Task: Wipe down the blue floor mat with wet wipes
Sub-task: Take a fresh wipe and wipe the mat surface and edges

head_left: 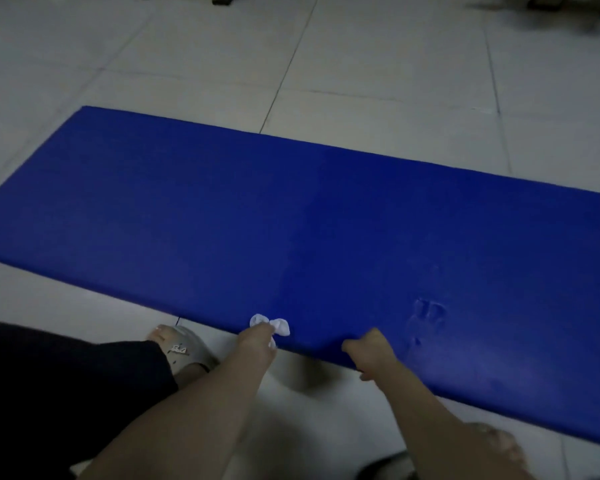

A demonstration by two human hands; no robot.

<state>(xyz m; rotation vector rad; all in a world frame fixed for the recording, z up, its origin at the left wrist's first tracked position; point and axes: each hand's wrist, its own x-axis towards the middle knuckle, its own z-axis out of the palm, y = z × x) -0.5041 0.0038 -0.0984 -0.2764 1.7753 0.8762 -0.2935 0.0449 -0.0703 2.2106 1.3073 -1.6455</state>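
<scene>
Two hands work at the near edge of the blue mat: the left hand pinches a crumpled white wipe, and the right hand grips that edge.

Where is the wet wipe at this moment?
In the head view, the wet wipe is pinched by the left hand at the near edge of the blue mat, just left of the right hand.

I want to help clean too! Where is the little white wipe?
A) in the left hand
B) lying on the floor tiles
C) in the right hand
A: the left hand pinches the crumpled white wipe at the near edge of the blue mat; the right hand grips that edge without one.
</scene>
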